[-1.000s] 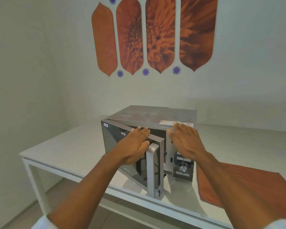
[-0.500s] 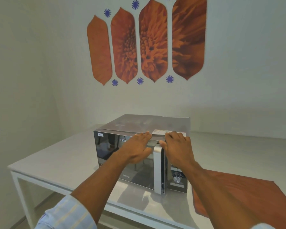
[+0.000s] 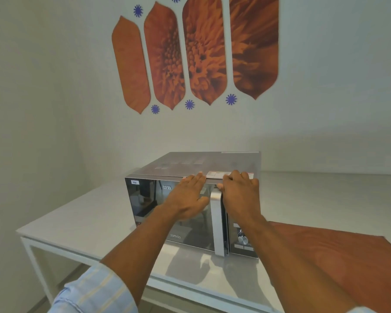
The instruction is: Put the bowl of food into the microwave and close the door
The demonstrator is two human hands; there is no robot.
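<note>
The microwave [image 3: 193, 204] is seen in the middle of the frame on the white table [image 3: 77, 224], and its door [image 3: 174, 211] is now fully shut, while one second ago it was half open. The left hand [image 3: 186, 197] is laid flat with open fingers on the door glass. The right hand [image 3: 240, 195] is spread over the upper right front, gripping nothing. The bowl cannot be seen. A brown mat [image 3: 339, 256] lies at the lower right.

- One microwave [image 3: 185, 168], its one door [image 3: 151, 206] shut
- One door handle [image 3: 217, 222]
- One knob [image 3: 242, 240]
- Two hands: left hand [image 3: 186, 197], right hand [image 3: 240, 195]
- One table [image 3: 77, 220]
- One brown mat [image 3: 330, 251]
- Four orange wall panels [image 3: 203, 53]
- Five blue star shapes [image 3: 231, 99]
</note>
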